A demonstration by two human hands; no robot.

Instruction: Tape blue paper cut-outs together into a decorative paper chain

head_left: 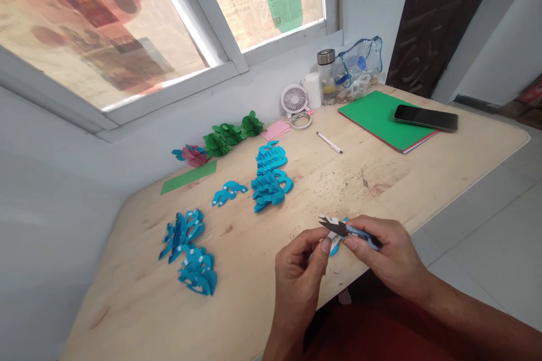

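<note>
Now, left hand pinching white strip, right hand (just beside it) clamped on blue-handled snips.

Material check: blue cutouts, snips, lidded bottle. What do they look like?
Blue cutouts: likely matte paper or thin foam; thin, bent, layered pieces.
Snips in the right hand: dark blades, probably metal; light-blue handle, maybe plastic or coated metal.
Bottle: see-through body, glass or clear plastic; silvery, shiny lid, likely metal.
</note>
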